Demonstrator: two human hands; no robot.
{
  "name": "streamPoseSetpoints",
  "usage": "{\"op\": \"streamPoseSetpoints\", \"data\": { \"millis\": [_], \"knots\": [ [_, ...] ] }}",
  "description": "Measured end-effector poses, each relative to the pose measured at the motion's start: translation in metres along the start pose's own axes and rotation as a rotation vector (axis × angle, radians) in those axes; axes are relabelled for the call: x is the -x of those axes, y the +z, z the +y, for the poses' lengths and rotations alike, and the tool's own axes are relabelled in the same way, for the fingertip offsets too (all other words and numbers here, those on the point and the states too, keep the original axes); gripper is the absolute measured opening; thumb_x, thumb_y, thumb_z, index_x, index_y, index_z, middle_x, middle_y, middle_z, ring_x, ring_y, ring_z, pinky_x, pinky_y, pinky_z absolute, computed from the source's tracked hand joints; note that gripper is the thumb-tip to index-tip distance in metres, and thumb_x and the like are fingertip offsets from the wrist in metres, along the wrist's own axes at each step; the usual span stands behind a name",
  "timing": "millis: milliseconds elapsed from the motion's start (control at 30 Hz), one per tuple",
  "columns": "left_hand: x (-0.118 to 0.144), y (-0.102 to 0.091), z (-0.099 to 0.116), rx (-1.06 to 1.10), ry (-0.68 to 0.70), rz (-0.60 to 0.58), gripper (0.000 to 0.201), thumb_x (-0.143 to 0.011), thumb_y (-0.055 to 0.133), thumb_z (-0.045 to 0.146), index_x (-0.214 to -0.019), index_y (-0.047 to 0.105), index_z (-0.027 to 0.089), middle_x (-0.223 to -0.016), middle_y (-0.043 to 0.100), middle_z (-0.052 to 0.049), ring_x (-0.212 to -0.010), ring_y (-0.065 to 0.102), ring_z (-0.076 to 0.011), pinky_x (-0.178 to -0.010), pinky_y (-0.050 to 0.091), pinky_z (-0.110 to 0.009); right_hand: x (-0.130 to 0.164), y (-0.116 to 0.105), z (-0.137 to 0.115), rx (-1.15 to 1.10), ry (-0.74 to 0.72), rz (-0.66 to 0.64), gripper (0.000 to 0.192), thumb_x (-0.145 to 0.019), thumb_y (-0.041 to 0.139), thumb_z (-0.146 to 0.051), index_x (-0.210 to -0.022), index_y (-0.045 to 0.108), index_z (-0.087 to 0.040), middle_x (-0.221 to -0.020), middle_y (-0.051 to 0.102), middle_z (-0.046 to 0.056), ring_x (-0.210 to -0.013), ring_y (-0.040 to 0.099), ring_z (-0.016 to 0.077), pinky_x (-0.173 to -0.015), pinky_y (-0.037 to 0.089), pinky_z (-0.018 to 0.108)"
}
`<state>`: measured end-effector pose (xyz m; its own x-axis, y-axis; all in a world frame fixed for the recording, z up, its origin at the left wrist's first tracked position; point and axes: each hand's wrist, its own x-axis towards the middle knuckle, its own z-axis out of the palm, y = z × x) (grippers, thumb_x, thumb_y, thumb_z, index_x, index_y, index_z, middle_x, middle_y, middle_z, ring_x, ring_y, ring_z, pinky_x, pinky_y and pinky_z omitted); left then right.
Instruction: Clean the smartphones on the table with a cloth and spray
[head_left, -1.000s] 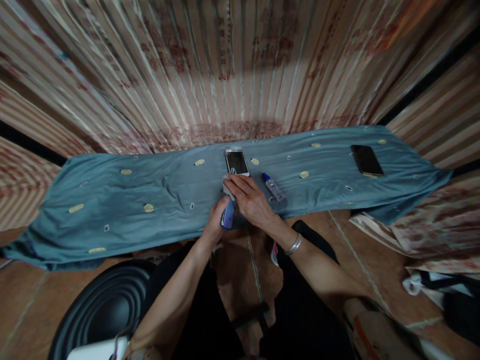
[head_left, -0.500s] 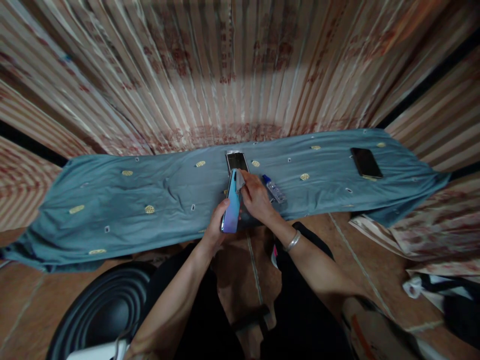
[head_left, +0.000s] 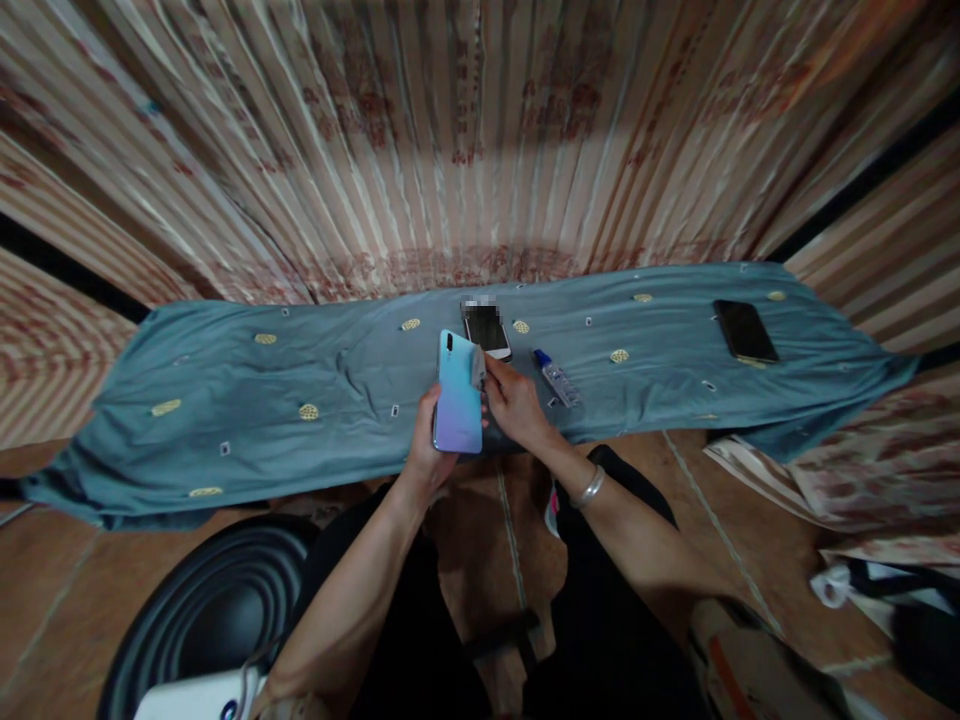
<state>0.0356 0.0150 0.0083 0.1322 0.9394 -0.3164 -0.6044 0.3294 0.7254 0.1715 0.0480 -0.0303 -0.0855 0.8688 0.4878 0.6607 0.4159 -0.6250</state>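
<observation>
A blue-to-purple smartphone (head_left: 459, 400) is held over the table's near edge, its back with the camera strip facing up. My left hand (head_left: 427, 430) grips it along the lower left edge. In my right hand (head_left: 514, 400) a small grey cloth (head_left: 478, 368) is pinched against the phone's upper right edge. Just behind lies a second phone (head_left: 487, 330) with a dark screen and pale frame, its top end blurred out. A clear bottle with a blue cap (head_left: 556, 378) rests right of my right hand.
A black phone (head_left: 745, 331) lies at the right on the teal patterned cloth (head_left: 352, 350) covering the long narrow table. Striped curtains (head_left: 420, 150) hang behind. A black ribbed round object (head_left: 217, 610) and a white device (head_left: 195, 697) are at the lower left.
My left hand has turned the blue phone so that its back faces up more fully. The grey cloth now sits at the phone's right edge instead of over its top.
</observation>
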Motion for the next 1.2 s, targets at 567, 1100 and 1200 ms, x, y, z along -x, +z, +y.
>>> {"op": "streamPoseSetpoints", "data": {
  "millis": [567,1100,1200],
  "knots": [
    [-0.015,-0.010,0.004,0.112,0.132,0.100,0.031,-0.075,0.065,0.048,-0.084,0.067,0.019,-0.081,0.071,-0.004,-0.086,0.066,-0.0203,-0.075,0.055,-0.029,0.015,-0.004,-0.026,0.076,-0.255,-0.131,0.045,-0.091,0.037,-0.009,-0.131,0.055,-0.010,-0.123,0.065,0.016,-0.114,0.059,0.0258,-0.102,0.048,0.047],
    [-0.022,-0.016,0.013,0.151,-0.020,0.132,0.047,-0.073,0.053,0.060,-0.077,0.067,0.015,-0.067,0.069,-0.008,-0.084,0.069,-0.0250,-0.074,0.055,-0.032,0.031,-0.013,-0.055,0.106,-0.433,-0.156,0.034,-0.095,0.043,-0.011,-0.122,0.063,-0.008,-0.114,0.065,0.016,-0.106,0.058,0.0244,-0.096,0.054,0.039],
    [-0.023,-0.018,0.008,0.175,-0.047,0.161,0.043,-0.072,0.056,0.058,-0.072,0.067,0.016,-0.065,0.068,-0.006,-0.082,0.070,-0.0233,-0.074,0.054,-0.029,0.031,-0.009,-0.058,0.103,-0.446,-0.141,0.034,-0.095,0.044,-0.012,-0.123,0.063,-0.010,-0.115,0.066,0.015,-0.107,0.059,0.0238,-0.098,0.053,0.040]
  ]
}}
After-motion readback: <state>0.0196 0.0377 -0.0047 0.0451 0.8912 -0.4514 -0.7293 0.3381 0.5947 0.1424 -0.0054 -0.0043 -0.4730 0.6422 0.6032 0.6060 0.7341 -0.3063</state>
